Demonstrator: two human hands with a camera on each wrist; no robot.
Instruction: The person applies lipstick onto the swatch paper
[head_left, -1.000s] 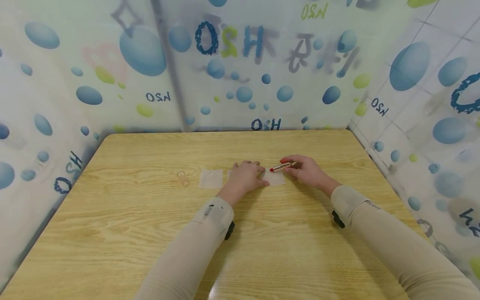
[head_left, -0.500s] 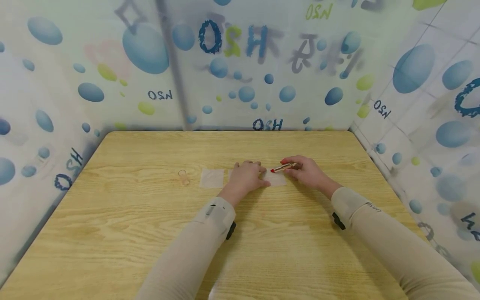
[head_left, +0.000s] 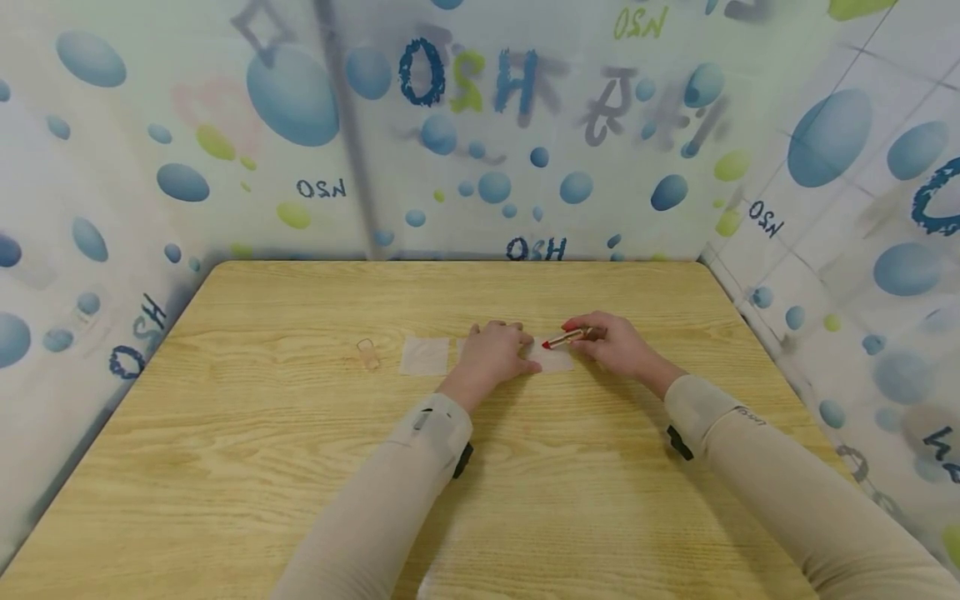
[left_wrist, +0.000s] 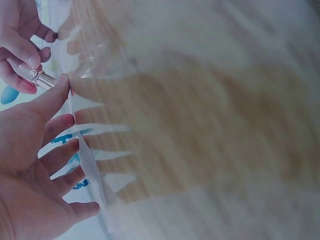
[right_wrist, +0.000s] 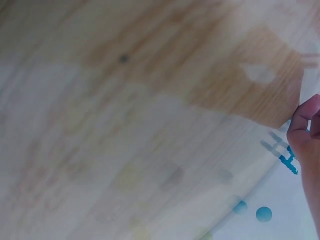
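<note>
My right hand [head_left: 618,346] pinches a lipstick [head_left: 573,337] with a gold tube and red tip. The tip points left, close over a thin white paper square [head_left: 556,360]. My left hand [head_left: 491,354] lies with fingers spread and straight, its fingertips and thumb at the left part of that square. Another pale sheet is mostly hidden under the left hand. In the left wrist view, the silvery lipstick tube [left_wrist: 44,80] shows between the right hand's fingers [left_wrist: 22,47] and my left thumb [left_wrist: 59,95]. The right wrist view catches only part of the right hand [right_wrist: 306,132].
A further white square [head_left: 424,357] lies left of my left hand. Beyond it is a small, partly clear, tan object [head_left: 369,355]. The wood-grain table [head_left: 315,442] meets a bubble-printed curtain [head_left: 465,167] at its back edge and sides.
The lipstick has tilted slightly in my right hand, its red tip dipping a little. My left hand stays on the paper. The head view has shifted slightly.
</note>
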